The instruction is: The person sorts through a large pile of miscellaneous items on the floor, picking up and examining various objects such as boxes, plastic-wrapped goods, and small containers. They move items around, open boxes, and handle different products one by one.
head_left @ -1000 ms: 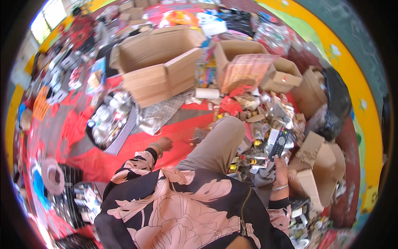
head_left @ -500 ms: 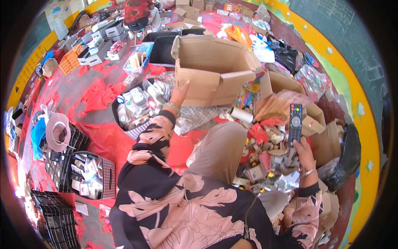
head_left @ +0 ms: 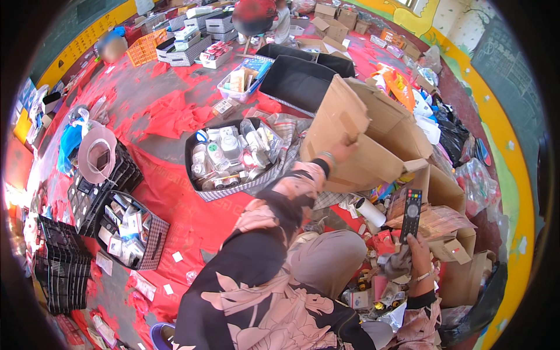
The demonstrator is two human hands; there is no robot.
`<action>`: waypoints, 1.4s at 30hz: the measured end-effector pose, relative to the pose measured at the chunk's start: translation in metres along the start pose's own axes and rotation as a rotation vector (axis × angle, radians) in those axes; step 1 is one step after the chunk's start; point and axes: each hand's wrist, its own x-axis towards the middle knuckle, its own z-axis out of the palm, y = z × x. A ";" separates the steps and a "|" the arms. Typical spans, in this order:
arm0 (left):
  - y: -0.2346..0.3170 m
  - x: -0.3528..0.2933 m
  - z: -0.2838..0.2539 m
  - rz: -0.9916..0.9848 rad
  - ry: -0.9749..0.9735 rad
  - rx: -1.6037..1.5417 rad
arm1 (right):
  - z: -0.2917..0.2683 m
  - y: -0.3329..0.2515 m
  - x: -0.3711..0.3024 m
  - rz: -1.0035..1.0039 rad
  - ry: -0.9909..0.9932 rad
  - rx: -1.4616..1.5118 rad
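My right hand (head_left: 419, 251) holds a black remote control (head_left: 412, 214) by its lower end, with its buttons facing up. With my left arm reached forward, my left hand (head_left: 344, 149) grips the flap of a large open cardboard box (head_left: 335, 116). The box leans over to the right, and its opening faces right. Just left of that arm sits a black-lined basket (head_left: 233, 185) full of white bottles and small devices. A pile of mixed small items (head_left: 373, 291) lies by my knee, next to a white roll (head_left: 370, 212).
Black bins (head_left: 297, 81) stand beyond the box. At left are a checked basket (head_left: 153, 245), stacked black crates (head_left: 61, 262) and a pink hat (head_left: 97, 154). Torn red sheeting (head_left: 192, 219) covers much of the floor. Another person (head_left: 282, 23) is at the far side.
The large box has tipped over to the right with my left hand on it. The view has shifted left. My right hand still holds the remote control.
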 end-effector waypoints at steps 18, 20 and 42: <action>0.024 -0.134 0.031 0.275 -0.266 0.106 | 0.076 -0.022 0.276 -0.547 0.595 -0.833; 0.008 -0.115 0.019 0.340 -0.253 -0.055 | 0.063 -0.008 0.271 -0.498 0.640 -0.850; -0.148 0.252 -0.151 -0.082 0.213 0.471 | 0.081 0.015 0.286 -0.593 0.636 -0.807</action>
